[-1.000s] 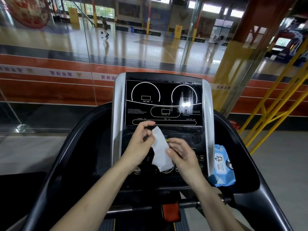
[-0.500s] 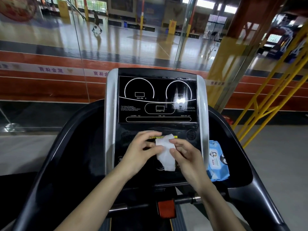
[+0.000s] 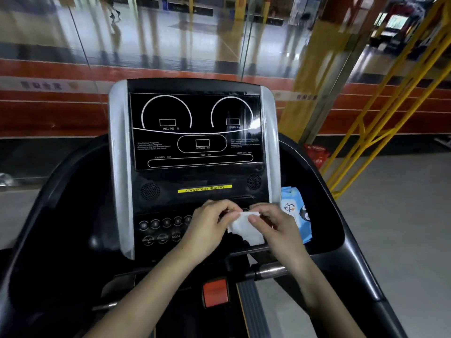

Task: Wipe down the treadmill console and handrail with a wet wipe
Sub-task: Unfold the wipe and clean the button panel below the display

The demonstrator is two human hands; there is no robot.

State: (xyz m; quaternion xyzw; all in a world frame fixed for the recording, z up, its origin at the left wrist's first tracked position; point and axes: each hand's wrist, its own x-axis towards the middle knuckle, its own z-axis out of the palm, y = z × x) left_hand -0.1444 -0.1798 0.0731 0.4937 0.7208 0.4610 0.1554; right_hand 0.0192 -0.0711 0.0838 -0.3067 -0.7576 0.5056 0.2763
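The black treadmill console (image 3: 195,132) with silver side strips fills the middle of the view. A small folded white wet wipe (image 3: 245,229) hangs in front of the button panel. My left hand (image 3: 210,228) pinches its top left edge, and my right hand (image 3: 275,225) pinches its top right edge with thumb and fingers. Both hands hover just above the lower right part of the button panel. The black handrail (image 3: 358,259) curves along the right side, and its left part (image 3: 41,206) frames the console.
A blue pack of wet wipes (image 3: 292,208) lies in the right console tray. A red safety stop (image 3: 215,292) and a metal crossbar (image 3: 271,269) sit below the console. A glass wall stands behind the treadmill, with yellow railing (image 3: 380,113) at right.
Both hands with the wipe have dropped lower on the console, from beside the yellow label to the button panel. The wipe now looks more bunched. The camera has moved closer.
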